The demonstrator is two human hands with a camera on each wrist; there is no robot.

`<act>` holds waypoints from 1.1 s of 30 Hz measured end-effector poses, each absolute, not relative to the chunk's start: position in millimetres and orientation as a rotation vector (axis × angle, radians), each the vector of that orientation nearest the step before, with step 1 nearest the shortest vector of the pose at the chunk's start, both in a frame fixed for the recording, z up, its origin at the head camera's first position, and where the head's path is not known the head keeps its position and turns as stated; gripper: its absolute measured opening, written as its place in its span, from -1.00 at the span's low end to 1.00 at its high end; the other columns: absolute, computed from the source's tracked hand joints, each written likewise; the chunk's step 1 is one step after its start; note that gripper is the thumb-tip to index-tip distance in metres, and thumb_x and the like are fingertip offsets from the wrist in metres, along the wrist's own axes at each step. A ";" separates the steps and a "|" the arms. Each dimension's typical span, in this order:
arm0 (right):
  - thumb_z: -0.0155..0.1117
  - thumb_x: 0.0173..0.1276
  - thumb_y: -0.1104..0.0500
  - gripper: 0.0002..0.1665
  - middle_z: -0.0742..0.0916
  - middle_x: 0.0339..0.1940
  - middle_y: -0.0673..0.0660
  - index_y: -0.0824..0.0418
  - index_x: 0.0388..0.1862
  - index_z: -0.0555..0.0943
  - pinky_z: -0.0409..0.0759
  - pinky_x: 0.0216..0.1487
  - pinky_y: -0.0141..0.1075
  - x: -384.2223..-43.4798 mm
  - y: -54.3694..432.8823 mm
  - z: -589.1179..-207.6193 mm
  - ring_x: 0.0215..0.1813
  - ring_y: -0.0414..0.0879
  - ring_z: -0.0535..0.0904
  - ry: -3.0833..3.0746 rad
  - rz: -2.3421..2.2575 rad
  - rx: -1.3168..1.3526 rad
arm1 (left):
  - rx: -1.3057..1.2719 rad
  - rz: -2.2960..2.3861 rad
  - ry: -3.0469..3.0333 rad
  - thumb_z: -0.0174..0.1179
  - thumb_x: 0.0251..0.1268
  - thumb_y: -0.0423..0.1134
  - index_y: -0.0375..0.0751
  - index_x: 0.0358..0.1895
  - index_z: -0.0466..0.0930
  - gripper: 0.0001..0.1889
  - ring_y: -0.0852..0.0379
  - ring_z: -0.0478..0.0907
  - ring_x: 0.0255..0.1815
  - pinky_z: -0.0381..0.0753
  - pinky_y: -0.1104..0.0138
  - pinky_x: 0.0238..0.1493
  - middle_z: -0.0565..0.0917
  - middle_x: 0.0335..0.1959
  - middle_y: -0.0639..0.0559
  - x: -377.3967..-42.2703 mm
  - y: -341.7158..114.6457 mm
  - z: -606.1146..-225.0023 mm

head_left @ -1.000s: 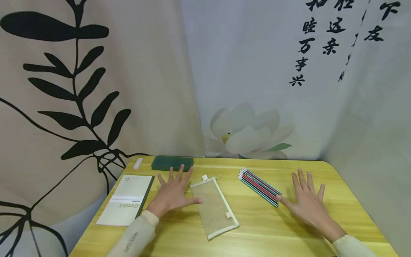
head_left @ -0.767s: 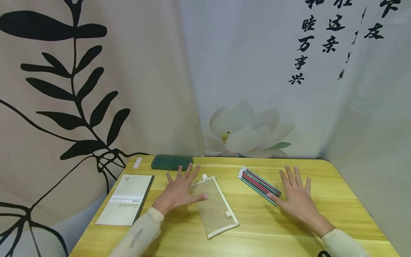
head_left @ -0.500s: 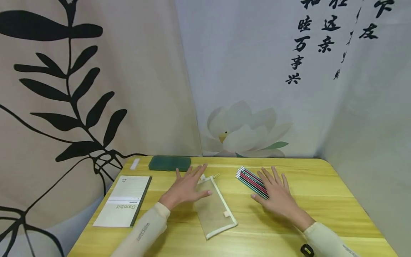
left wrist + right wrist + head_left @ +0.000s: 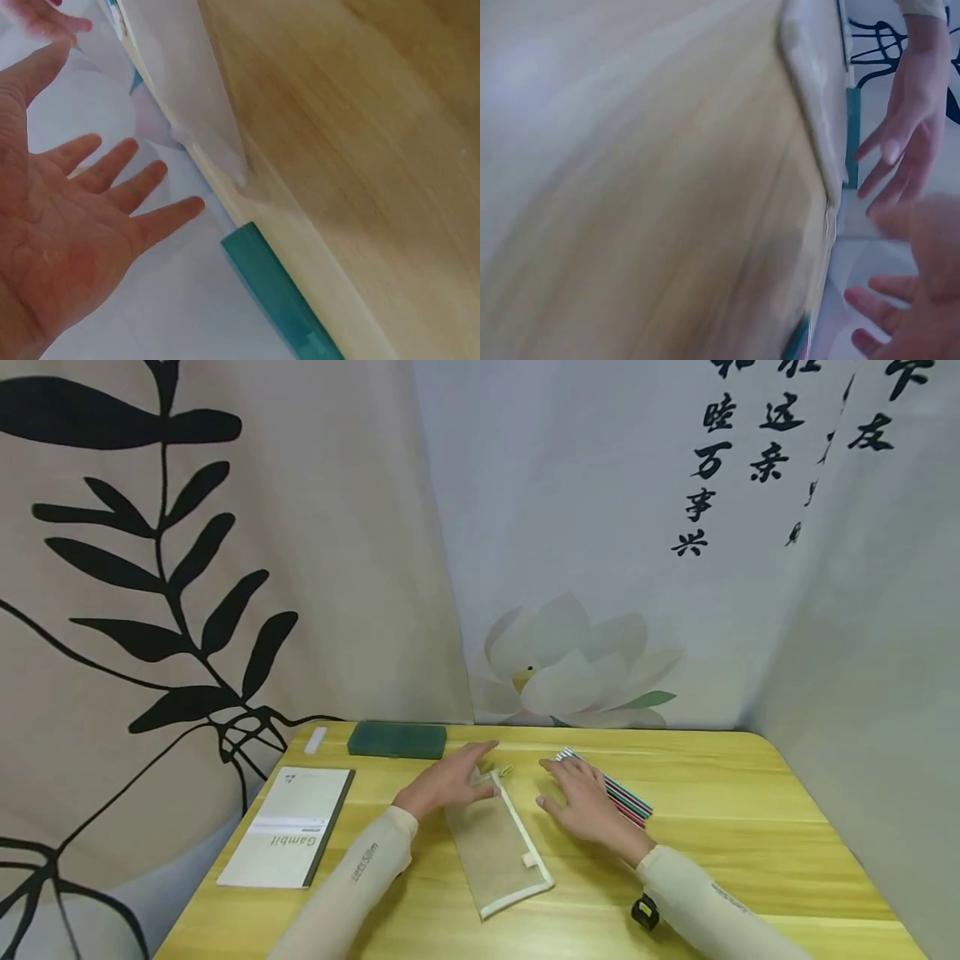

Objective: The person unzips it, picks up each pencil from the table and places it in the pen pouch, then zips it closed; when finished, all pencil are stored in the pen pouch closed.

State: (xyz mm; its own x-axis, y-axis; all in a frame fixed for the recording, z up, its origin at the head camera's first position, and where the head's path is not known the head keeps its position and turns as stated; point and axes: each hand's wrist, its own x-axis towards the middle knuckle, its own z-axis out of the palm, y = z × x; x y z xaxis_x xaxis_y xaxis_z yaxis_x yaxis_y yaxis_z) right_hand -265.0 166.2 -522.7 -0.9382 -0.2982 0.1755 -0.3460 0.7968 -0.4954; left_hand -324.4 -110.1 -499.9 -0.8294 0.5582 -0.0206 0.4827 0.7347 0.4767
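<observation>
A mesh zip pouch [image 4: 498, 860] with a white edge lies at the middle of the table. My left hand [image 4: 447, 779] hovers by its far end, thumb over the mesh and fingers loosely extended. In the left wrist view the same hand [image 4: 75, 225] shows a bare palm with spread fingers. My right hand [image 4: 588, 806] is between the pouch and a bundle of striped pencils [image 4: 630, 802], hiding part of the bundle. In the right wrist view the fingers of that hand [image 4: 915, 300] hold nothing, and the pencils [image 4: 798, 341] barely show.
A dark green case [image 4: 397, 740] lies at the table's back edge, with a small white eraser-like block [image 4: 316, 740] left of it. A notebook [image 4: 285, 827] lies on the left of the wooden table [image 4: 750, 827]. Printed curtains [image 4: 360, 568] hang behind.
Both hands have moved inward, the left one rightward over the pouch's far end and the right one leftward across the pencils. The pouch and pencils appear to stay put.
</observation>
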 end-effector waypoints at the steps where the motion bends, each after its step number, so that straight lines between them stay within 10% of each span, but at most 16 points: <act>1: 0.37 0.51 -0.02 -0.31 0.65 0.42 0.19 0.14 0.53 0.46 0.20 0.50 0.32 -269.3 160.5 -522.6 0.56 0.27 0.33 -2.886 0.855 0.498 | 0.827 0.715 2.765 0.35 0.43 0.11 -0.02 0.67 0.19 -0.14 -0.16 0.38 0.61 0.49 -0.11 0.57 0.40 0.62 -0.11 -328.7 -109.2 -498.9; 10: 0.38 0.46 0.22 -0.53 0.73 0.14 0.12 0.04 0.32 0.65 0.35 0.01 0.03 -297.8 120.2 -524.2 0.19 0.13 0.50 -2.854 0.924 0.334 | 0.745 0.865 2.614 0.49 0.32 -0.07 -0.17 0.31 0.65 -0.46 -0.05 0.69 0.19 0.75 0.03 0.23 0.75 0.19 -0.10 -363.1 -102.2 -497.1; 33: 0.52 0.33 0.23 -0.88 0.77 -0.27 -0.02 -0.02 -0.27 0.81 0.34 0.04 0.08 -325.0 93.6 -539.1 -0.07 0.06 0.56 -2.866 0.792 0.253 | 0.643 0.800 2.470 0.51 0.27 -0.30 -0.15 -0.17 0.80 -0.87 0.21 0.52 -0.28 0.52 0.42 -0.19 0.79 -0.23 0.11 -398.1 -101.9 -501.2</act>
